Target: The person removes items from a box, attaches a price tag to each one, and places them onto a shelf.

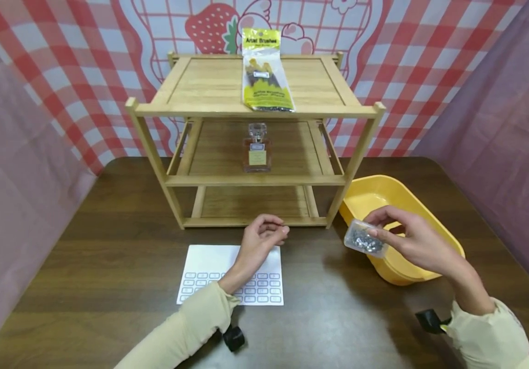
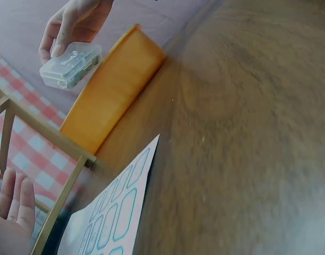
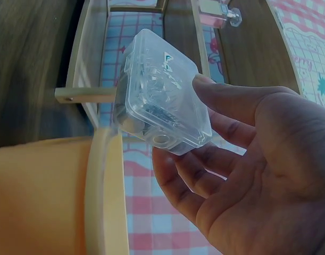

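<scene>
My right hand (image 1: pixel 409 240) pinches a small clear plastic box (image 3: pixel 162 98) between thumb and fingers. Small silvery pieces lie inside the box, whose lid is down. It is held above the near left side of a yellow plastic basin (image 1: pixel 423 215). My left hand (image 1: pixel 259 241) hovers over a white sheet of printed labels (image 1: pixel 264 261), its fingers loosely bent. Nothing shows clearly between those fingers; only part of that hand (image 2: pixel 13 218) enters the left wrist view.
A three-tier wooden shelf (image 1: pixel 255 180) stands at the back of the brown table (image 1: pixel 107 266). On its top tier lies a yellow pack of artist brushes (image 1: pixel 269 95); a perfume bottle (image 1: pixel 257 154) stands on the middle tier. Both carry small white labels.
</scene>
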